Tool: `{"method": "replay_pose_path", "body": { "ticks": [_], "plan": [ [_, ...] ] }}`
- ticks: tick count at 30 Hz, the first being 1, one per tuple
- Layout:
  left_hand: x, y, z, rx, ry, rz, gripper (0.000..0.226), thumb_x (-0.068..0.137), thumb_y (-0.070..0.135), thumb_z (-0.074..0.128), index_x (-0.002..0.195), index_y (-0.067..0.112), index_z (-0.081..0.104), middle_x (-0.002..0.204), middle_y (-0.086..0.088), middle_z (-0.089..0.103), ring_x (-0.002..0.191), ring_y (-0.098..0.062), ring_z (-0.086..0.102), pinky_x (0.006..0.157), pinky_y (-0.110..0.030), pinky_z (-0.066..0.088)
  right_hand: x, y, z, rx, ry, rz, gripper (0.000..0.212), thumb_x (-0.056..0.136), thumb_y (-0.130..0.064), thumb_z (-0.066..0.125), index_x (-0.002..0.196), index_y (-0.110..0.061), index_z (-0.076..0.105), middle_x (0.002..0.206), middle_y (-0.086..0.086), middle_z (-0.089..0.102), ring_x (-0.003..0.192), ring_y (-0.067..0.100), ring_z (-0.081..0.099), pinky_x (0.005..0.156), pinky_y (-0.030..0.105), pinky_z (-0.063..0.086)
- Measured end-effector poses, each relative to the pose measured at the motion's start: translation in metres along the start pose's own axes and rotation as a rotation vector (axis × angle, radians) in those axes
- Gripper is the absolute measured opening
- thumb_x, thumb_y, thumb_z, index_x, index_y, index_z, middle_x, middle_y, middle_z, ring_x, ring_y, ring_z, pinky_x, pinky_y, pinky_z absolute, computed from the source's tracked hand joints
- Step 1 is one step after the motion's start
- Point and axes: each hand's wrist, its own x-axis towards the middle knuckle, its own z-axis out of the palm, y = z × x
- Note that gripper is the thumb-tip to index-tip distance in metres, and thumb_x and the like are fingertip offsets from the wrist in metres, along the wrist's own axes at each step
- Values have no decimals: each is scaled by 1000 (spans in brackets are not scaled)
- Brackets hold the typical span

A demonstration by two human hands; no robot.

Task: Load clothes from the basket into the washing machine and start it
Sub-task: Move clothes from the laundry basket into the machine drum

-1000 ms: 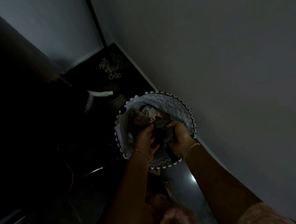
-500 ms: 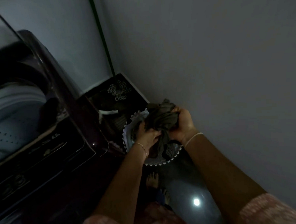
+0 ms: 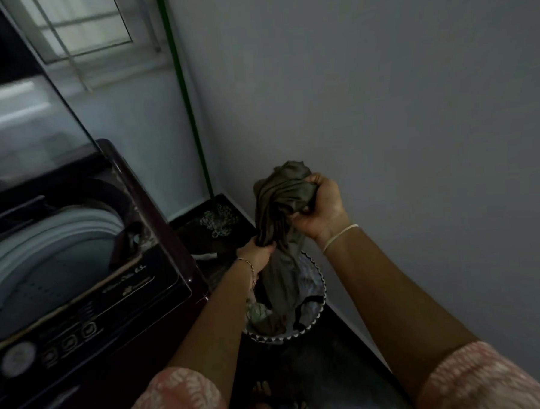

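A dark olive garment point(image 3: 282, 203) hangs above the laundry basket point(image 3: 315, 319), its lower end still trailing into the clothes inside. My right hand point(image 3: 320, 206) grips the bunched top of the garment near the wall. My left hand point(image 3: 257, 252) grips the cloth lower down, just over the basket's left rim. The top-loading washing machine point(image 3: 88, 276) stands at the left with its lid raised and its pale drum showing. Its control panel with round buttons faces me at the lower left.
A green mop handle point(image 3: 188, 108) leans in the corner, its mop head on the dark floor behind the basket. A grey wall runs close along the right. A window sits above the machine. My feet show at the bottom.
Both hands have lifted the olive garment up out of the basket, the right hand rising highest. The view has tilted up, bringing the open machine and window into sight.
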Motion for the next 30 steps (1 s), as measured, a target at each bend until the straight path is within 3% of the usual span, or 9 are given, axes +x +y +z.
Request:
{"method": "replay_pose_path", "body": {
  "ticks": [2, 5, 11, 13, 15, 18, 21, 23, 30],
  "plan": [
    [-31, 26, -13, -198, -51, -37, 47, 91, 42, 55, 136, 30, 47, 137, -2, 50, 125, -31, 47, 104, -54, 40, -2, -7, 7, 18, 1, -10, 15, 72, -11, 38, 64, -6, 50, 51, 5, 47, 23, 13, 34, 30, 12, 34],
    [-59, 59, -29, -465, -132, 14, 46, 97, 39, 48, 139, 22, 45, 141, -3, 49, 129, -30, 45, 107, -55, 35, 3, -15, 10, -19, 30, -26, 43, 87, -16, 33, 45, -11, 44, 38, 2, 39, 32, 15, 35, 37, 14, 39],
    [-84, 108, -60, -745, -236, 166, 48, 99, 44, 39, 135, 13, 50, 141, -12, 49, 123, -28, 51, 97, -43, 44, 2, -11, 22, -384, 7, -57, 36, 101, -21, 34, 80, -7, 59, 64, 7, 66, 51, 16, 61, 47, 22, 51],
    [-86, 122, -66, -787, -241, 198, 49, 101, 42, 35, 138, 11, 47, 142, -12, 47, 123, -28, 50, 95, -41, 43, 7, -7, 25, -504, 24, -71, 26, 101, -20, 38, 107, -6, 59, 89, 9, 66, 73, 19, 62, 64, 30, 53],
    [-87, 133, -72, -780, -252, 231, 45, 102, 39, 31, 133, 13, 50, 142, -11, 49, 113, -26, 55, 93, -39, 43, 11, -7, 30, -580, 12, -128, 26, 98, -16, 46, 122, -8, 52, 95, 6, 62, 81, 18, 61, 61, 29, 50],
    [-86, 148, -78, -813, -251, 279, 37, 102, 33, 30, 114, 15, 59, 137, -11, 54, 95, -21, 60, 94, -39, 42, 13, -8, 39, -703, -19, -186, 43, 91, -26, 60, 130, -19, 43, 108, 1, 59, 86, 10, 58, 60, 28, 47],
    [-90, 162, -81, -867, -288, 334, 40, 103, 32, 30, 124, 9, 55, 135, -13, 54, 96, -23, 61, 94, -41, 44, 18, -9, 51, -667, -146, -102, 66, 80, -50, 69, 134, -21, 46, 124, 2, 62, 102, 22, 64, 79, 40, 55],
    [-94, 171, -83, -909, -328, 358, 42, 103, 31, 32, 130, 6, 52, 132, -14, 57, 100, -25, 61, 90, -40, 48, 18, -11, 59, -614, -249, -85, 53, 84, -52, 62, 130, -26, 55, 124, 5, 65, 111, 27, 63, 88, 46, 53],
    [-100, 192, -88, -833, -340, 440, 30, 99, 16, 44, 120, 0, 57, 113, -17, 64, 99, -27, 63, 75, -36, 60, 22, -13, 85, -402, -117, -302, 38, 85, -16, 65, 121, -8, 59, 114, 19, 66, 94, 30, 67, 67, 36, 57]
  ]
}}
